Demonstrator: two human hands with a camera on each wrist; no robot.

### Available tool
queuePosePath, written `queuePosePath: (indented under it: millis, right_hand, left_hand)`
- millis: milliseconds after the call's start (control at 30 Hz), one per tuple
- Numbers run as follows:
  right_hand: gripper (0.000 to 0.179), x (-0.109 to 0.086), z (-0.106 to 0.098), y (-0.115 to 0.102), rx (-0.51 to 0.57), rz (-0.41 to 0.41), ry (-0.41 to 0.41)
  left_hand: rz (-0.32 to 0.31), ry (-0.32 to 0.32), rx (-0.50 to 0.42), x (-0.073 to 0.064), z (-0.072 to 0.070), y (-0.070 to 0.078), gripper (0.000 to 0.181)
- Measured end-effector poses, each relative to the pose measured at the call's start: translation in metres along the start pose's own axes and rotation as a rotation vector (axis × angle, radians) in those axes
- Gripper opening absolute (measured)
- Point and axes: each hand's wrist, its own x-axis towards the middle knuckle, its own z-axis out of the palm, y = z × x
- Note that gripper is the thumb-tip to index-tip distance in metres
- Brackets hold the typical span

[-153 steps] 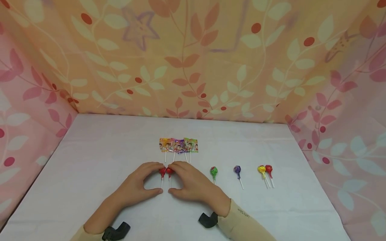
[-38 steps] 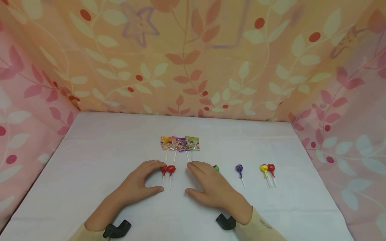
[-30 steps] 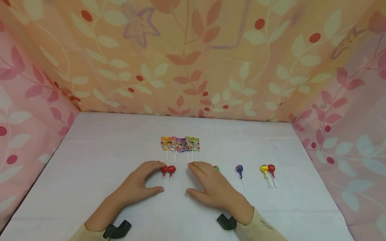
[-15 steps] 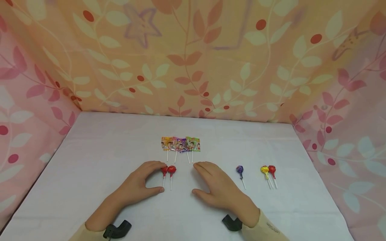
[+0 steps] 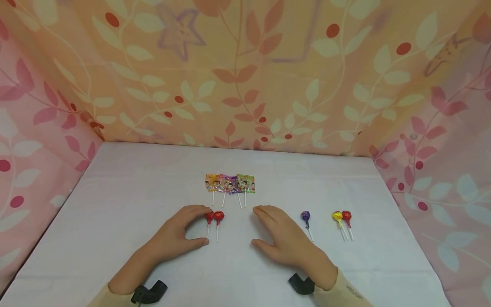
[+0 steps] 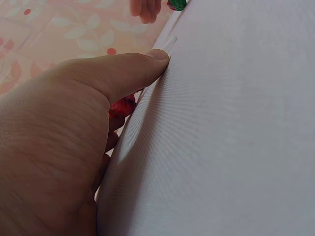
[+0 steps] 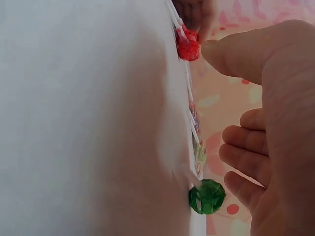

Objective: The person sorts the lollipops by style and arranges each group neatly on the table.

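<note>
On the white tabletop, two red lollipops lie side by side. My left hand (image 5: 174,232) holds the left red lollipop (image 5: 209,218), fingertips at its head and thumb at the stick's end; the left wrist view shows the thumb (image 6: 133,69) along the stick. Just right of it lies the other red lollipop (image 5: 218,216), untouched. My right hand (image 5: 285,234) hovers low with thumb and fingers spread and nothing between them. A green lollipop (image 7: 207,196) appears by its fingertips in the right wrist view; the hand hides it in the head view.
Behind the hands, several lollipops in flat printed wrappers (image 5: 213,183) overlap in a row. To the right lie a purple lollipop (image 5: 305,215), a yellow lollipop (image 5: 337,216) and another red lollipop (image 5: 347,215). Leaf-patterned cloth (image 5: 238,85) walls the table's back and sides.
My right hand has let go of the second red lollipop and moved rightward, covering the green lollipop in the head view. The left hand has stayed at its red lollipop.
</note>
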Motion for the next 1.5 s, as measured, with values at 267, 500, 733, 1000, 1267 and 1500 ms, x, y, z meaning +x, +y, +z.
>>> queuePosePath:
  millis: [267,500,733,1000,1267,1500]
  right_hand:
    - [0.079,-0.001,-0.006,0.005,0.012,0.028,-0.006]
    - [0.079,-0.003,-0.005,0.008,0.013,0.019,0.011]
    - [0.081,-0.012,-0.006,0.015,-0.008,0.033,0.034]
    - [0.085,-0.019,-0.012,0.021,0.029,0.108,-0.029]
    - [0.089,-0.028,-0.017,0.027,0.022,0.135,-0.046]
    - [0.090,-0.032,-0.020,0.030,0.025,0.112,-0.040]
  left_hand:
    - [0.020,0.013,0.019,0.000,0.002,-0.003,0.082]
    - [0.008,0.005,0.008,0.000,0.001,-0.001,0.083]
    - [0.000,-0.006,0.008,0.000,0.001,0.000,0.083]
    - [-0.004,-0.007,0.002,0.000,-0.001,0.001,0.083]
    - [0.004,-0.004,0.008,0.001,0.000,0.001,0.083]
    - [0.008,-0.002,0.010,0.001,-0.001,0.001,0.083]
